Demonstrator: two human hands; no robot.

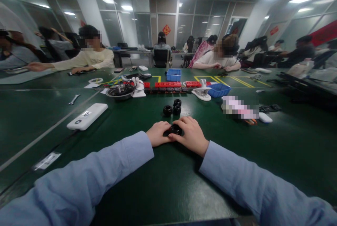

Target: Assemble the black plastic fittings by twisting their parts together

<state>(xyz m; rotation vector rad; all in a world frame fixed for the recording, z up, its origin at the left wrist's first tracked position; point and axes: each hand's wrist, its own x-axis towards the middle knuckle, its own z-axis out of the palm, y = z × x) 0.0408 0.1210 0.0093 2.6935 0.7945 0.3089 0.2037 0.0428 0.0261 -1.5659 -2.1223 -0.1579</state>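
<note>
My left hand (157, 133) and my right hand (191, 134) rest together on the green table (163, 180), both in light blue sleeves. Between their closed fingers sits a small black ring-shaped part (175, 129), gripped from both sides. Just beyond the hands lie three more black round parts (172, 108), loose on the table and untouched.
A white flat device (87, 116) lies to the left, a wrench (74, 99) beyond it. Farther back are a metal bowl (120, 92), a row of red blocks (168, 84), two blue bins (173, 74), a white clamp (202, 92). Several people sit across the table.
</note>
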